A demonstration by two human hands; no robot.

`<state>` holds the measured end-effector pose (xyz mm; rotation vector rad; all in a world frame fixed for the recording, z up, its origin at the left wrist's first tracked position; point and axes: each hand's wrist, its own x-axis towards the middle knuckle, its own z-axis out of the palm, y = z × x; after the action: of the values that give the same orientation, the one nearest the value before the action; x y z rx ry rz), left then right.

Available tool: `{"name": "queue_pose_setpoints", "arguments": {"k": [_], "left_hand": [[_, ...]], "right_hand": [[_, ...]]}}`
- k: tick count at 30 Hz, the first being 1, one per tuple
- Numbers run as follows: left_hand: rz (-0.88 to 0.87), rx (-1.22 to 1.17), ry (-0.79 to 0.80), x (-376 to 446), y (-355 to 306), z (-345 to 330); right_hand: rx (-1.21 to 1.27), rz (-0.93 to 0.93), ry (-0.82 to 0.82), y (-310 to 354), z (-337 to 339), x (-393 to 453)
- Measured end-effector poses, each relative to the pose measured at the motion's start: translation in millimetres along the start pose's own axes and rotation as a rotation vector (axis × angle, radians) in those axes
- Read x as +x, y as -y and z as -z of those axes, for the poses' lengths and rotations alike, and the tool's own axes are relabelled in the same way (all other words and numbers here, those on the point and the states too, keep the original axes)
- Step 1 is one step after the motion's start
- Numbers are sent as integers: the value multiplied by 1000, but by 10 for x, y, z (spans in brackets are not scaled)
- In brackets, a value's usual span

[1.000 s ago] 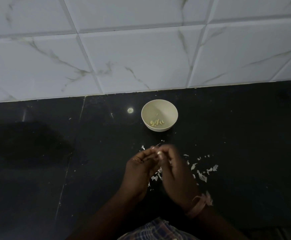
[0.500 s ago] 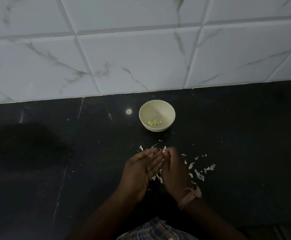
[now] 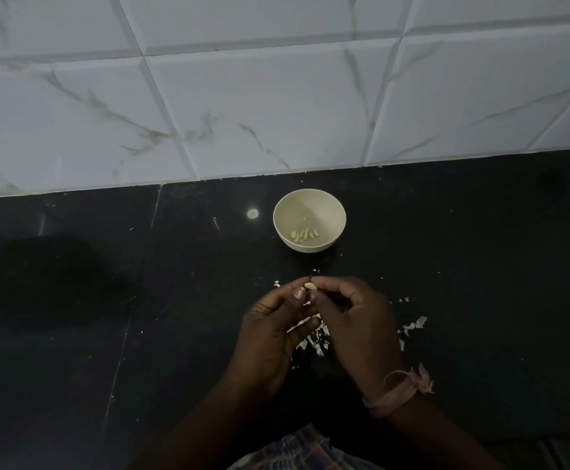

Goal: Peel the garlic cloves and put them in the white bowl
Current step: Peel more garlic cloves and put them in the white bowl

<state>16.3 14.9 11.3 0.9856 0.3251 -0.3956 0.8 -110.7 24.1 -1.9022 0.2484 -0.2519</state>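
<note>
Kitchen: black countertop (image 3: 463, 266), marbled wall tiles (image 3: 277, 106)

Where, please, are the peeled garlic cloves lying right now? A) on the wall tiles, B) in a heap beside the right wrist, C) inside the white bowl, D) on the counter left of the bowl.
C: a small cluster of pale cloves lies on the bottom of the white bowl, which stands on the dark counter.

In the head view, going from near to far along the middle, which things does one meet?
Checked cloth → peel scraps → garlic clove pinched between both hands → white bowl holding peeled cloves → tiled wall.
</note>
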Motion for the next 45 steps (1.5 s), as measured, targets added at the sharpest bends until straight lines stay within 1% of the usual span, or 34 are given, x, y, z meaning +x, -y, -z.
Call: {"name": "queue_pose_setpoints", "arguments": {"k": [5,9,12,15,23,25,29,34,37,39,42,45], "left_hand": [[-7,-15,-9,7,13,35],[-6,-44,11,9,14,42],[-4,-56,13,10,16,29],[9,-59,6,26,38,40],[19,-113,15,44,61,51],[17,-114,7,54,67,59],[43,-134,10,79,89,65],[42,-152,54,100,88,103],[52,-164,49,107,77,99],[45,-179,37,101,57,82],[30,-206,66,72,17,52],[28,-230,86,55,15,37]], "right_hand": [[31,1,50,12,3,-39],[13,31,43,21,-14,-70],[31,8,20,14,-18,-57],[16,-16,34,17,-11,-46],[88,-53,72,96,5,-32],[69,-32,68,117,-4,-40],[-53,46,34,103,-9,-20],[-102,108,36,154,6,1],[-120,163,28,181,11,2],[-130,177,25,188,4,0],[-135,180,4,180,-8,-1],[-199,238,-12,160,-7,-1]]}}
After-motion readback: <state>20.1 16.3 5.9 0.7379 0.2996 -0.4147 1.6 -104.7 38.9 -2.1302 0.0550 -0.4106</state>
